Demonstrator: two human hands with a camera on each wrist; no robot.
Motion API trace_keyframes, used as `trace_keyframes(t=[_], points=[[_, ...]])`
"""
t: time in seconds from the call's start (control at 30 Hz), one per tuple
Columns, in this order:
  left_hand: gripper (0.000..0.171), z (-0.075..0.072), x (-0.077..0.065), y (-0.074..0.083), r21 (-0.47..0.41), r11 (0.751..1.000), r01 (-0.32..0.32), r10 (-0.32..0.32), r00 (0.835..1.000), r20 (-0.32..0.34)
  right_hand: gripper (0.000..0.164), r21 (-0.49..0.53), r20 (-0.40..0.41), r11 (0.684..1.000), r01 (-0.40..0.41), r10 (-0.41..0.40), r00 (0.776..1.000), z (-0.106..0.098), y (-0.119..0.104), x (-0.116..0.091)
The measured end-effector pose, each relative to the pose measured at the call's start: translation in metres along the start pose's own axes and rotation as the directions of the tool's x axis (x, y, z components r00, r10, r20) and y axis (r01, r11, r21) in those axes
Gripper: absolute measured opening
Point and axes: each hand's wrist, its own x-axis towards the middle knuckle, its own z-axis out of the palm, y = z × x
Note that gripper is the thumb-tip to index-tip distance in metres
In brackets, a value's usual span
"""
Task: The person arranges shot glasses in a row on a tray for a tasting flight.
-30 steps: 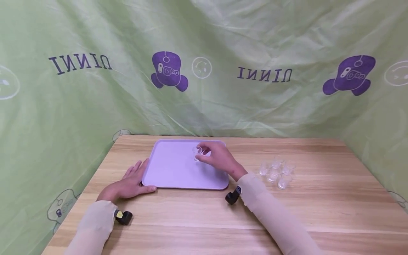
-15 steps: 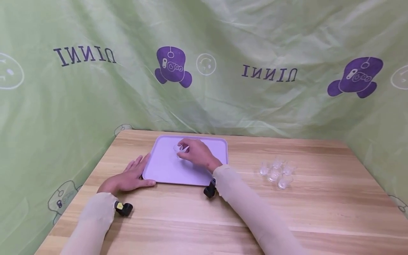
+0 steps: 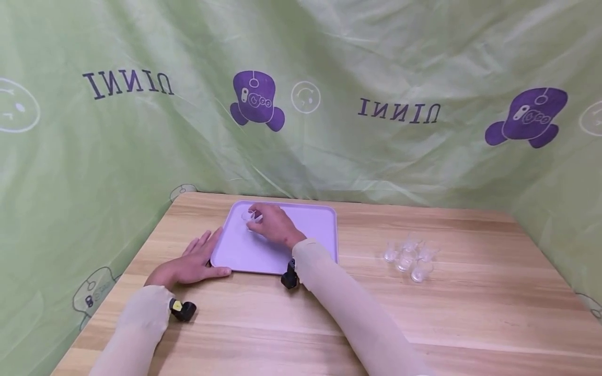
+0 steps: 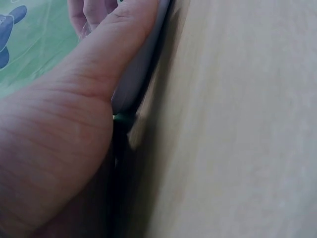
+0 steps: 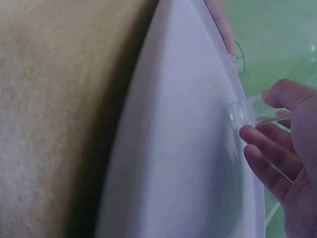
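Note:
My right hand (image 3: 275, 224) pinches a small clear shot glass (image 3: 246, 215) between thumb and fingers at the left back part of a purple tray (image 3: 311, 219). In the right wrist view the glass (image 5: 240, 113) is upright, its base at the tray's surface; I cannot tell whether it bears on it. My left hand (image 3: 190, 265) lies with straight fingers along the tray's left edge, the thumb by its front left corner. The left wrist view shows that thumb (image 4: 116, 42) against the tray's side.
Several more clear shot glasses (image 3: 405, 259) stand in a close group on the wooden table (image 3: 461, 303), right of the tray. A green printed cloth (image 3: 329, 156) hangs behind the table and along its sides.
My right hand has carried the shot glass leftward across the tray, from its right half to its left part. The left hand stays at the tray's edge.

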Motion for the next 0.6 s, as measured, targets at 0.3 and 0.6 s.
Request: trace_keyframes(t=[0.3,0.6], points=[[0.114,-0.004,0.005,0.004,0.028,0.999,0.021,-0.022,1.000,0.018,0.037,0.024,0.003,1.000,0.012,-0.012,1.000,0.005,-0.002,0.005],[0.113,0.004,0.000,-0.002,0.015,1.000,0.000,0.000,1.000,-0.011,0.028,-0.052,0.036,0.999,-0.006,0.008,0.999,0.016,-0.006,0.004]])
